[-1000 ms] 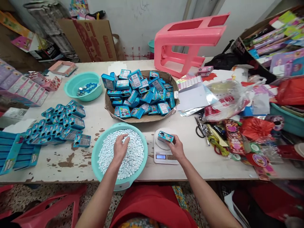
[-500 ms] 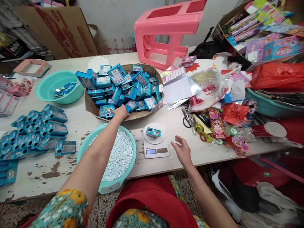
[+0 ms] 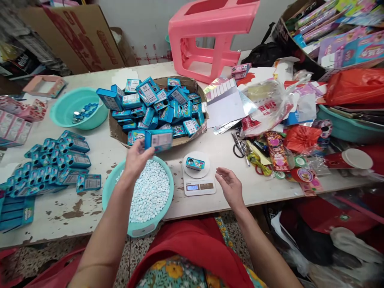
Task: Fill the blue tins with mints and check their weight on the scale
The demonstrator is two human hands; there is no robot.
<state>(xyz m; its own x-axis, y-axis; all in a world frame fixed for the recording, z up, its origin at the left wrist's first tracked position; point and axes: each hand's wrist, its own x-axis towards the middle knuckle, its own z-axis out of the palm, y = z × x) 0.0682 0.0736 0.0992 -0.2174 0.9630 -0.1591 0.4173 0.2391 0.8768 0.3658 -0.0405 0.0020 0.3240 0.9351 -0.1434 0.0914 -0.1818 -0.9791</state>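
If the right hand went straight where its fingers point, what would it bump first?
Probably the white scale, just beside the right hand. Depth is hard to judge: if the hand is higher, it might meet the blue box on the scale instead.

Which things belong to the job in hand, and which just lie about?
Likely job: held blue box in left hand; second blue box on scale; basin of white pieces; carton of blue boxes.
Likely lying about: pink stool; red bag; lidded cup.

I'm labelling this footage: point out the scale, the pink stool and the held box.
Scale (image 3: pixel 199 175), head view: weighing plate's near part.
Pink stool (image 3: pixel 207 26), head view: side panel.
Held box (image 3: pixel 159 140), head view: printed side.
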